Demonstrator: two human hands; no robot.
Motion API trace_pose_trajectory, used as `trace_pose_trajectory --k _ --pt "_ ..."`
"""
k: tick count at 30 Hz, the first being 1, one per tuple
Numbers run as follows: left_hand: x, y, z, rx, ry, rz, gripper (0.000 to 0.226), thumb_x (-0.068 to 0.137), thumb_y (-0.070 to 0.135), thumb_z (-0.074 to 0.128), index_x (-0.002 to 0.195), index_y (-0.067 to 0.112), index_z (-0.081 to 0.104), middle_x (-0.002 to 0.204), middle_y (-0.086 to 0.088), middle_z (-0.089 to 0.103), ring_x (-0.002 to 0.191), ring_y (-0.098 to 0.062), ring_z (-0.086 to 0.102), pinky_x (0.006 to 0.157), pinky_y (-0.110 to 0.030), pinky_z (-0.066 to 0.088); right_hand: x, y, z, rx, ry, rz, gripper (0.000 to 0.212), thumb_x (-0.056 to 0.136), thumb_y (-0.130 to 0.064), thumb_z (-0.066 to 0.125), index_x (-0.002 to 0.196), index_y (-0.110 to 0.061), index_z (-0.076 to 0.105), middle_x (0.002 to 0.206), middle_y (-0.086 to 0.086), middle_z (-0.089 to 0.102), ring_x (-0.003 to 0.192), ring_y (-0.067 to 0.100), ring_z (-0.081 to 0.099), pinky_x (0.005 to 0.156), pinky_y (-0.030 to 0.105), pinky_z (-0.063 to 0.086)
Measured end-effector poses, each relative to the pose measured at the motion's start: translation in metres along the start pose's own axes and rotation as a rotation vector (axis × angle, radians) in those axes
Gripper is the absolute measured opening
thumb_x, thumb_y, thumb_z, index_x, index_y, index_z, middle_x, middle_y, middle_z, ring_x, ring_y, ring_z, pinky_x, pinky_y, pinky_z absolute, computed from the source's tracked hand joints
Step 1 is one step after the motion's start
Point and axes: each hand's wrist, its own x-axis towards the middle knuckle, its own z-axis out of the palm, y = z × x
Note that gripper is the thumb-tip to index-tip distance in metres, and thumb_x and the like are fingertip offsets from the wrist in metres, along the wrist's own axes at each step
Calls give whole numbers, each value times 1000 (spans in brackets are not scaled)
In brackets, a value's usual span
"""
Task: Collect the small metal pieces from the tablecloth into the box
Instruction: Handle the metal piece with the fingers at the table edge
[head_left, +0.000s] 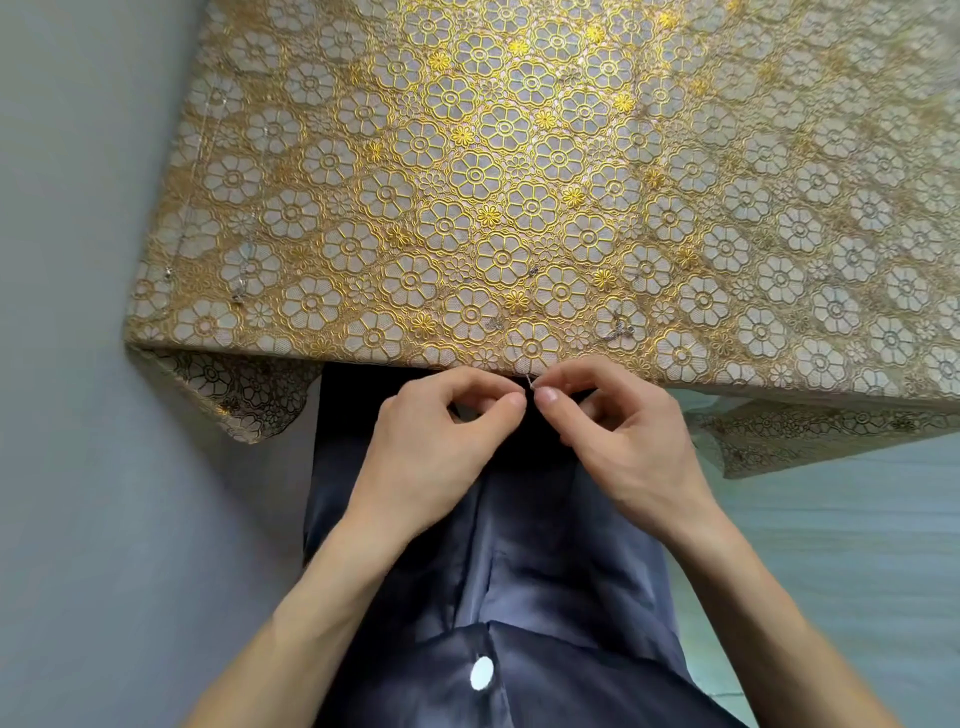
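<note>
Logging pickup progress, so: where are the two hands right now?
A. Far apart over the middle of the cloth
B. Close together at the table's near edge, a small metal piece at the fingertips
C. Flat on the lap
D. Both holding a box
B: the left hand and right hand meet just below the near edge of the tablecloth, and a thin metal piece sticks up from the right fingertips.

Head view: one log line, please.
right hand pinches metal piece at tablecloth edge | left hand curled, hold unclear | more pieces on cloth | box not in view
</note>
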Motion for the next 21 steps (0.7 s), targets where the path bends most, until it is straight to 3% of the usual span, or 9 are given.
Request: trace_pose_trajectory --k 3,9,21 --pt "5 -7 4 -163 -34 -61 11 82 41 76 86 33 80 80 13 75 71 1 63 71 -26 47 -4 -3 1 -74 33 -73 11 89 -14 75 87 -24 74 85 -10 69 57 12 54 59 14 42" --pt "6 -2 7 -333 -90 -118 8 89 13 73 85 18 78 63 12 68 54 5 55 47 -8 37 -7 -1 2 -171 87 -190 7 88 -12 77 88 -19 76 85 -9 67 57 16 57 59 13 42" --pt "4 -1 11 -444 -118 -131 14 90 5 70 82 16 75 62 10 68 55 5 57 49 -8 39 -8 6 1 -209 134 -311 7 86 -10 79 91 -15 80 83 -2 67 55 14 56 56 23 47"
